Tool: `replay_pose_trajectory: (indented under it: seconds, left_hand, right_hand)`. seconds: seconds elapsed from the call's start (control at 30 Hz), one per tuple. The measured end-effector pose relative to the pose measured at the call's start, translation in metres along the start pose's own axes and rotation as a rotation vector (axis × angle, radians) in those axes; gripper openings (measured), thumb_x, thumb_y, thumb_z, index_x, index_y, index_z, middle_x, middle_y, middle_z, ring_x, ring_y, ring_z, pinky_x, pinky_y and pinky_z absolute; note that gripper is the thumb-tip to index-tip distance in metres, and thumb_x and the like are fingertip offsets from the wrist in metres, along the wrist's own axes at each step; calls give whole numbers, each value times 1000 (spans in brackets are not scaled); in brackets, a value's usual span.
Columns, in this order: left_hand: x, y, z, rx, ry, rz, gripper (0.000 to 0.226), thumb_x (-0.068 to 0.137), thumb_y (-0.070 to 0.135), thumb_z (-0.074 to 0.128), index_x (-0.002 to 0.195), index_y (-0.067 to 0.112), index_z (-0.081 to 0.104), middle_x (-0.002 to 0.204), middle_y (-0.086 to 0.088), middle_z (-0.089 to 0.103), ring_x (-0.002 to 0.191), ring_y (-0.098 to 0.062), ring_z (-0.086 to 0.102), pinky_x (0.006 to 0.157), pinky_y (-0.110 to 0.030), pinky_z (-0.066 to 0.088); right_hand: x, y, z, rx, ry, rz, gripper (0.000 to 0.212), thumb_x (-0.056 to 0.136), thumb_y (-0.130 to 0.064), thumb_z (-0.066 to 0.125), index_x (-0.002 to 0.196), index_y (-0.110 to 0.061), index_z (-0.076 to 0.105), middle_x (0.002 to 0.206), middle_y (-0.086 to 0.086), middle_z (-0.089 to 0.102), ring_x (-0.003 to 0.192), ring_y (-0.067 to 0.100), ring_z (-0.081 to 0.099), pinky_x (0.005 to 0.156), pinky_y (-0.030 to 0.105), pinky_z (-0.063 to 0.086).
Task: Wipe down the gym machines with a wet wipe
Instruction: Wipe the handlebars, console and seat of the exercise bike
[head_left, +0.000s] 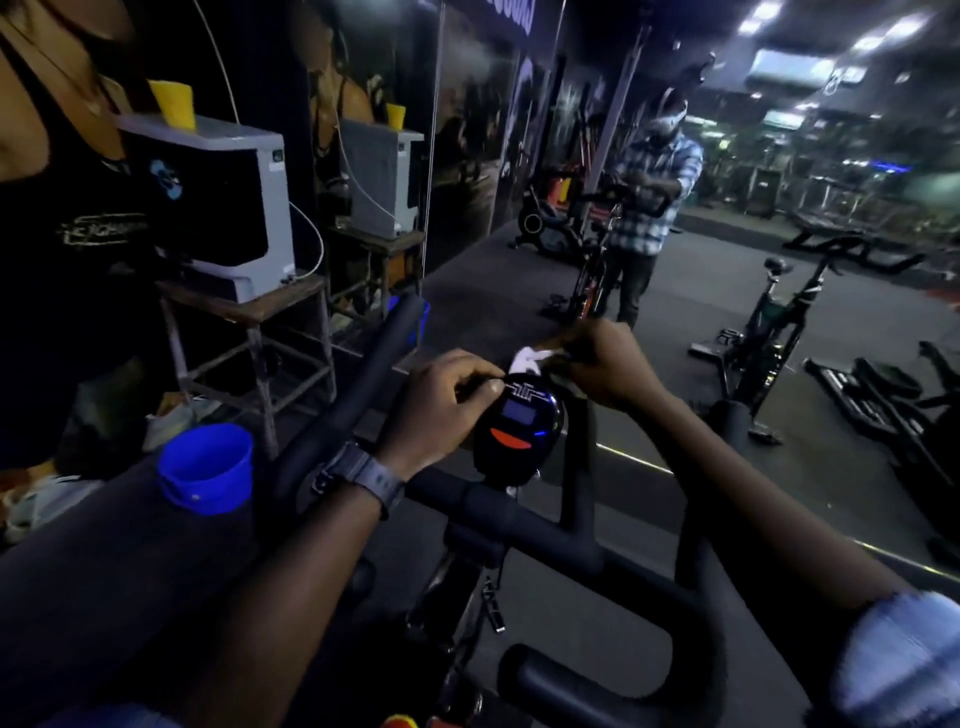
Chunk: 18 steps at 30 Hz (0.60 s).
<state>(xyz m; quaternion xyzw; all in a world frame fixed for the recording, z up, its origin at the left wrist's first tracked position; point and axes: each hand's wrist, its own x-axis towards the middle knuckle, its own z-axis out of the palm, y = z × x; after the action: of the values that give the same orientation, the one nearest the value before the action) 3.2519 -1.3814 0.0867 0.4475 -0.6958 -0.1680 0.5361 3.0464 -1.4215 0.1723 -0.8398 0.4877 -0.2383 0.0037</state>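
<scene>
An exercise bike's black handlebars (519, 512) fill the lower middle of the head view. A small black console (519, 431) with a blue screen and a red button sits on them. My left hand (441, 402), a watch on its wrist, grips the console's top left edge. My right hand (605, 364) pinches a white wet wipe (530, 358) and holds it against the back top of the console. Part of the wipe is hidden behind the fingers.
A large wall mirror ahead reflects a person in a checked shirt (652, 197) and several bikes. A blue cup (208, 467) stands at my left. A grey box with a yellow cup sits on a metal stand (249, 312). Another black bike (779, 322) stands at right.
</scene>
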Motion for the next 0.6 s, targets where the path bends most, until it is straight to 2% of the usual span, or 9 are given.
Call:
replay_pose_trajectory:
  seconds: [0.07,0.13,0.2,0.23,0.3,0.37,0.43,0.5,0.6]
  left_hand:
    - [1,-9,-1,-9,-40,-41,34,86,45,63,107,20,72,108,4,65,102,-7,64,90,-31,54]
    - [3,-17,-1,-85,-62,-137,51,79,60,64,117,27,63,118,5,60,105,-8,63,90,-35,56]
    - [5,-21,-3,-155,-43,-208,61,80,67,61,125,27,56,122,0,60,101,-12,65,85,-38,58]
    - [6,-23,-4,-206,-31,-242,59,83,68,56,124,26,56,119,-6,63,96,-13,67,82,-39,58]
    - [8,-26,-8,-280,-6,-289,50,88,72,44,109,31,61,107,-11,69,91,-19,68,84,-47,57]
    - [9,-30,-11,-315,10,-321,61,85,86,36,94,32,63,100,-6,71,97,-27,69,91,-58,53]
    - [9,-37,-11,-365,21,-380,64,78,93,37,96,40,68,100,5,71,100,-29,70,93,-61,52]
    - [10,-39,-13,-423,53,-427,57,75,94,38,93,51,71,103,11,71,100,-27,71,94,-59,54]
    - [10,-34,-18,-463,97,-432,58,84,85,31,95,45,72,111,4,71,106,-20,67,97,-48,53]
  right_hand:
    - [15,0,-1,-30,-16,110,23,82,-16,76,104,-8,76,100,9,75,96,19,68,73,20,41]
    - [36,-21,6,-84,-129,39,24,84,-19,74,104,-6,74,106,7,74,100,17,66,80,21,44]
    - [52,-48,18,-213,-302,-65,26,86,-27,72,106,-11,74,109,4,73,103,19,66,88,29,49]
    - [56,-57,21,-280,-377,-72,26,86,-28,71,107,-13,74,110,3,72,104,20,66,91,31,49]
    - [60,-62,26,-314,-449,-81,27,83,-28,75,108,-18,75,110,0,72,105,18,66,94,31,49]
    - [61,-56,20,-323,-349,-32,26,82,-26,75,105,-16,75,109,5,73,105,23,67,92,36,51]
    - [63,-57,19,-394,-231,94,27,89,-20,64,110,-4,68,111,17,69,107,33,66,91,44,52]
    - [52,-81,30,-475,-273,95,29,99,-18,50,121,-2,61,119,19,63,113,37,62,92,44,52]
    - [14,-135,61,-493,-324,-51,33,102,-21,41,131,-14,56,126,10,60,109,33,64,78,39,51]
